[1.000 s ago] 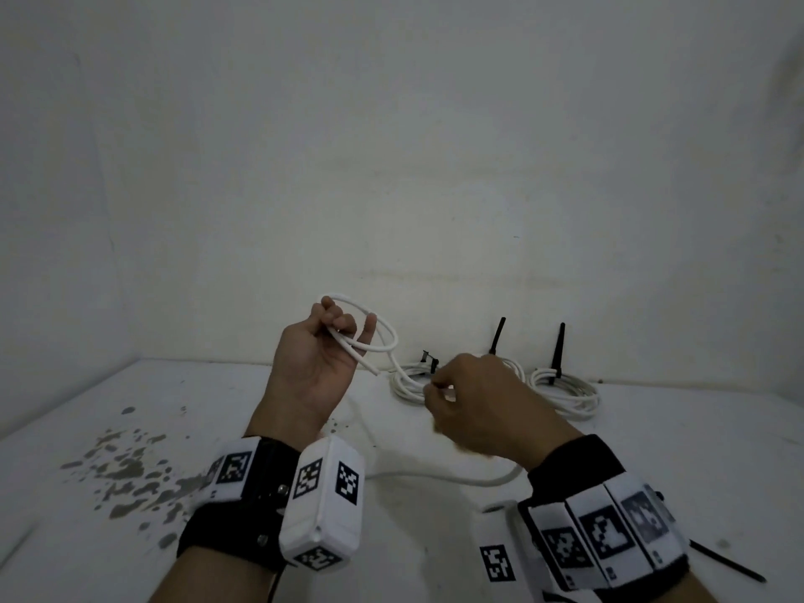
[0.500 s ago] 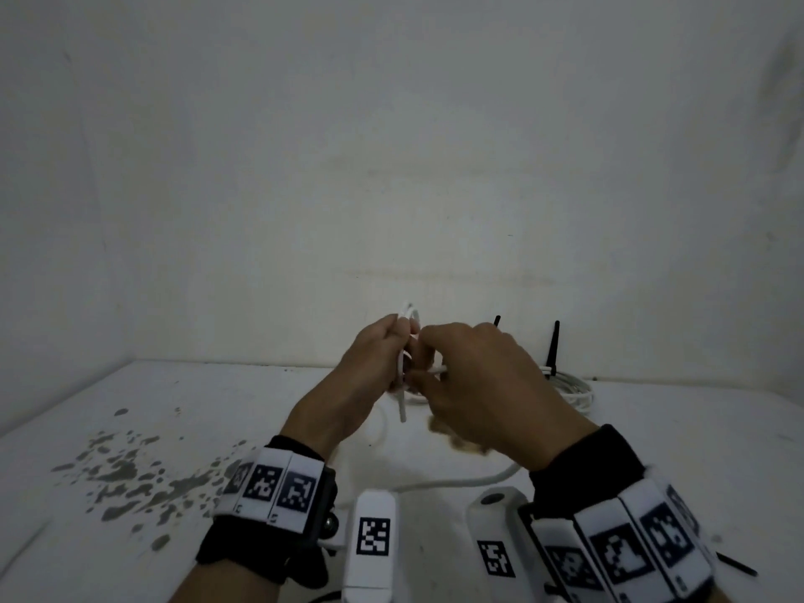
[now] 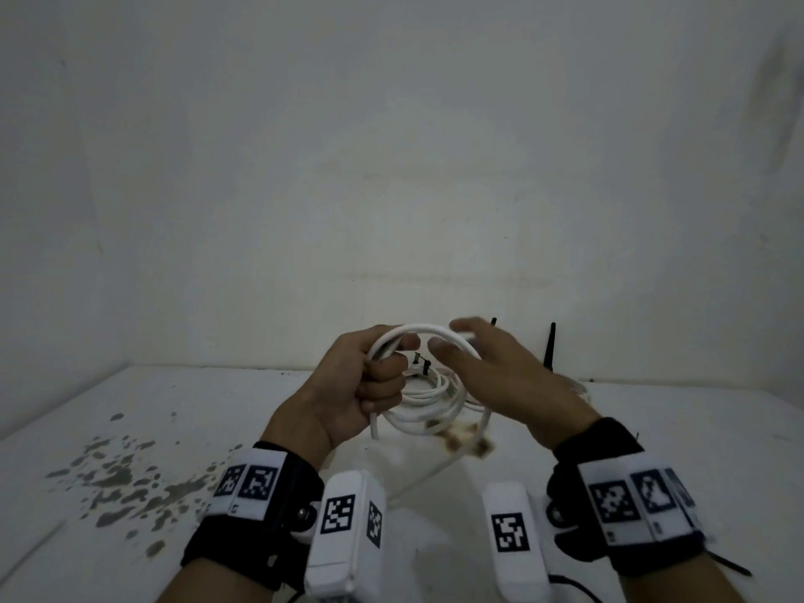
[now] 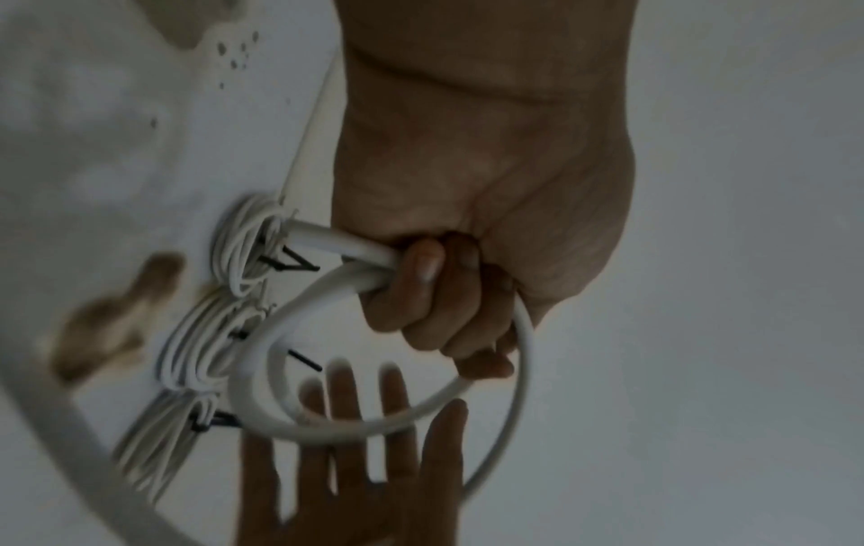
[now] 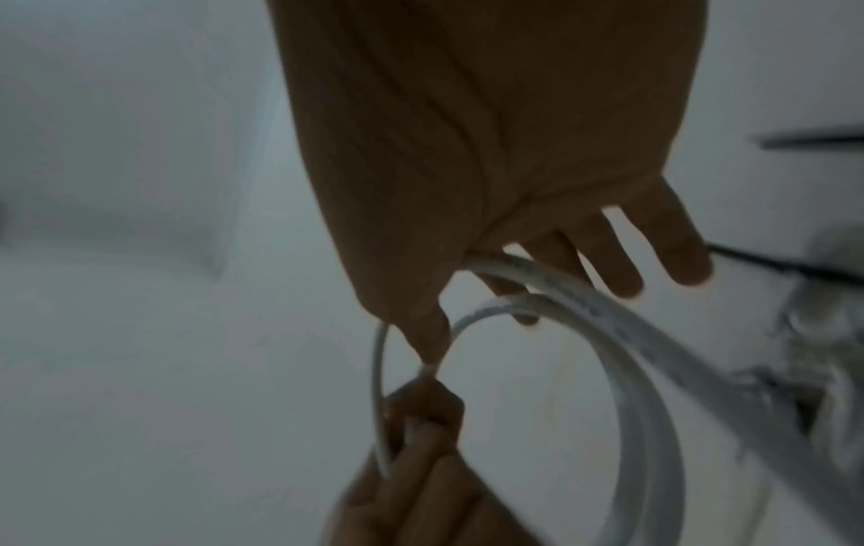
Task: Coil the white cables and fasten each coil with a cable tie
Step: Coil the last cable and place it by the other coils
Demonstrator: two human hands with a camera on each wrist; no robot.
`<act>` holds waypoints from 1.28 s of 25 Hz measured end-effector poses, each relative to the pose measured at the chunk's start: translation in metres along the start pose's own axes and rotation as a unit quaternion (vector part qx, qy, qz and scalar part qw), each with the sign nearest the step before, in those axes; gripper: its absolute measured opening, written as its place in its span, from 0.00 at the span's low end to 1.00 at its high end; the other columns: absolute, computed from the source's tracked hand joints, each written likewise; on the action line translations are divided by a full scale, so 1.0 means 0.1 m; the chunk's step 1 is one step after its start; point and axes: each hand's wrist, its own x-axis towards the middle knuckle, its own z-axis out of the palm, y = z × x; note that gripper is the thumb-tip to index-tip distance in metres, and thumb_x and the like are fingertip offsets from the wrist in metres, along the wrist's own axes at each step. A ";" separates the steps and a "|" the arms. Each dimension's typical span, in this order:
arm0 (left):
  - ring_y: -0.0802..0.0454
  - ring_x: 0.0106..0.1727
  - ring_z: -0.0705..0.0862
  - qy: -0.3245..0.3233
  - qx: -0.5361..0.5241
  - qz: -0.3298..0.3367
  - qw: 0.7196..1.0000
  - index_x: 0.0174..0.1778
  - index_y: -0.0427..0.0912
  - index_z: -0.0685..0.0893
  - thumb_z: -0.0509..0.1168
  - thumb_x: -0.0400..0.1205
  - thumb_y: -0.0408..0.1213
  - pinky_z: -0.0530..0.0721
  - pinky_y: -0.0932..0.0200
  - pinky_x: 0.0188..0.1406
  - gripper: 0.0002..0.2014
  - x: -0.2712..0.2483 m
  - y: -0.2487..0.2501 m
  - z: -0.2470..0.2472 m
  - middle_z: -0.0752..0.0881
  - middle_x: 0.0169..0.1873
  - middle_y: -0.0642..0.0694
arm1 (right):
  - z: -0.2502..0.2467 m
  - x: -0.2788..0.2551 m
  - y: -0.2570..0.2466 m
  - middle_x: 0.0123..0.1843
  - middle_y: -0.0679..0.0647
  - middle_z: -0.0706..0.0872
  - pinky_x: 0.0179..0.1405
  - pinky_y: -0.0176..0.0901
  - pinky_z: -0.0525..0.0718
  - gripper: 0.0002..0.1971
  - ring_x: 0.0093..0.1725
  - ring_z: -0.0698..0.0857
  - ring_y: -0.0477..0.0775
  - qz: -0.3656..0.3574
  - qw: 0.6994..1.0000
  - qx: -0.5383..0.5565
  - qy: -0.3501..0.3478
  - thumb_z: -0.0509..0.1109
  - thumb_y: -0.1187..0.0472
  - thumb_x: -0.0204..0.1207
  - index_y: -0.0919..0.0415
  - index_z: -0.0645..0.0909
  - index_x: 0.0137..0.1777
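My left hand (image 3: 365,385) grips a bundle of white cable (image 3: 417,329) loops, held up above the table; a short cable end pokes down out of the fist. My right hand (image 3: 461,346) is just right of it with straight, spread fingers (image 5: 622,266), and the newest loop lies across them. The left wrist view shows the loops (image 4: 355,428) fanning out from the curled left hand (image 4: 444,295), with the right hand's fingers (image 4: 346,399) behind them. The cable's free length (image 3: 485,424) drops from the right hand towards the table.
Tied white coils (image 3: 430,398) with black cable ties (image 3: 421,363) lie on the white table (image 3: 174,406) behind my hands, tie tails (image 3: 551,346) sticking up. A loose black tie (image 3: 731,567) lies near right. Grey stains (image 3: 108,480) mark the left, a brown stain (image 3: 457,441) the middle.
The right hand brought cable up to the left hand, then opened and drew slightly right. The left hand now holds a wider, fuller bundle of loops.
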 end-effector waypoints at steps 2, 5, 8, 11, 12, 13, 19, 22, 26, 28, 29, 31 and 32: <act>0.61 0.11 0.56 0.011 -0.029 0.009 0.999 0.34 0.40 0.77 0.56 0.82 0.38 0.52 0.68 0.10 0.12 0.03 0.02 -0.02 0.60 0.14 0.54 | 0.05 0.00 0.04 0.42 0.56 0.90 0.59 0.66 0.87 0.19 0.47 0.91 0.57 0.034 0.984 0.163 -0.058 0.65 0.44 0.84 0.60 0.84 0.57; 0.61 0.11 0.55 0.068 -0.035 0.016 0.997 0.33 0.41 0.75 0.52 0.85 0.36 0.52 0.69 0.08 0.14 0.10 0.02 -0.06 0.59 0.15 0.55 | 0.06 -0.03 0.04 0.29 0.61 0.83 0.43 0.65 0.91 0.21 0.36 0.91 0.64 0.031 0.968 0.242 -0.063 0.64 0.48 0.85 0.68 0.83 0.47; 0.61 0.11 0.54 0.108 -0.005 0.012 0.994 0.33 0.41 0.75 0.53 0.85 0.37 0.52 0.70 0.09 0.15 0.13 0.00 -0.09 0.58 0.15 0.55 | 0.08 -0.01 0.05 0.30 0.61 0.84 0.31 0.53 0.91 0.22 0.38 0.91 0.63 0.053 0.963 0.248 -0.087 0.63 0.47 0.85 0.69 0.83 0.47; 0.59 0.13 0.54 0.128 0.040 0.006 0.991 0.32 0.43 0.76 0.62 0.85 0.50 0.53 0.68 0.11 0.18 0.12 0.00 -0.09 0.58 0.16 0.55 | 0.06 0.02 0.10 0.35 0.62 0.86 0.18 0.42 0.81 0.20 0.40 0.91 0.62 0.082 0.954 0.274 -0.094 0.66 0.48 0.85 0.68 0.84 0.49; 0.59 0.15 0.54 0.139 0.058 0.008 0.989 0.33 0.44 0.76 0.67 0.81 0.55 0.53 0.67 0.11 0.19 0.11 0.01 -0.10 0.58 0.17 0.55 | 0.05 0.03 0.12 0.37 0.63 0.88 0.16 0.40 0.78 0.19 0.39 0.91 0.61 0.086 0.955 0.273 -0.081 0.69 0.49 0.83 0.68 0.85 0.51; 0.58 0.16 0.54 0.149 0.079 0.011 0.986 0.34 0.44 0.76 0.70 0.78 0.58 0.53 0.66 0.12 0.20 0.10 0.02 -0.11 0.57 0.18 0.54 | 0.03 0.03 0.13 0.38 0.62 0.89 0.15 0.38 0.75 0.17 0.36 0.90 0.60 0.083 0.957 0.271 -0.062 0.73 0.50 0.80 0.68 0.85 0.52; 0.58 0.16 0.53 0.136 0.147 -0.019 0.980 0.25 0.50 0.64 0.70 0.74 0.61 0.52 0.66 0.14 0.26 0.04 0.04 -0.17 0.56 0.18 0.54 | -0.20 0.14 0.23 0.27 0.55 0.76 0.15 0.35 0.65 0.05 0.20 0.70 0.49 0.045 0.925 0.376 0.017 0.77 0.65 0.72 0.62 0.84 0.45; 0.58 0.16 0.52 0.137 0.109 -0.019 0.984 0.24 0.51 0.63 0.70 0.78 0.56 0.50 0.66 0.15 0.26 0.05 0.04 -0.13 0.55 0.19 0.54 | -0.14 0.17 0.29 0.27 0.55 0.75 0.19 0.37 0.63 0.04 0.20 0.68 0.52 0.029 0.950 0.301 0.076 0.75 0.61 0.79 0.61 0.83 0.45; 0.59 0.13 0.53 0.156 0.011 -0.006 0.988 0.23 0.49 0.64 0.68 0.82 0.51 0.51 0.68 0.11 0.25 0.05 0.12 -0.21 0.56 0.16 0.55 | 0.07 0.14 0.42 0.27 0.59 0.69 0.21 0.40 0.69 0.17 0.20 0.67 0.53 0.021 0.977 0.208 0.042 0.70 0.47 0.81 0.62 0.84 0.47; 0.59 0.11 0.54 0.179 -0.035 0.008 0.983 0.25 0.49 0.63 0.66 0.83 0.50 0.52 0.69 0.09 0.25 0.06 0.14 -0.27 0.56 0.14 0.55 | 0.12 0.12 0.48 0.29 0.56 0.71 0.23 0.41 0.76 0.16 0.22 0.72 0.52 0.060 0.967 0.248 -0.024 0.66 0.49 0.85 0.62 0.85 0.54; 0.59 0.11 0.54 0.195 -0.057 0.019 0.979 0.26 0.48 0.62 0.65 0.84 0.49 0.53 0.69 0.08 0.24 0.07 0.15 -0.29 0.56 0.14 0.55 | 0.13 0.11 0.50 0.30 0.56 0.74 0.24 0.43 0.80 0.16 0.24 0.76 0.52 0.082 0.961 0.258 -0.057 0.64 0.50 0.86 0.63 0.84 0.57; 0.59 0.10 0.54 0.229 -0.100 0.045 0.967 0.27 0.48 0.61 0.63 0.86 0.47 0.53 0.69 0.08 0.24 0.10 0.16 -0.35 0.56 0.13 0.54 | 0.15 0.09 0.55 0.33 0.58 0.79 0.32 0.52 0.87 0.17 0.31 0.82 0.57 0.116 0.947 0.271 -0.126 0.61 0.51 0.88 0.65 0.81 0.61; 0.59 0.10 0.54 0.243 -0.126 0.058 0.960 0.27 0.48 0.61 0.62 0.87 0.47 0.53 0.69 0.08 0.24 0.11 0.17 -0.38 0.56 0.13 0.54 | 0.17 0.08 0.56 0.34 0.60 0.80 0.38 0.58 0.90 0.16 0.35 0.82 0.60 0.125 0.941 0.270 -0.161 0.61 0.52 0.89 0.66 0.80 0.61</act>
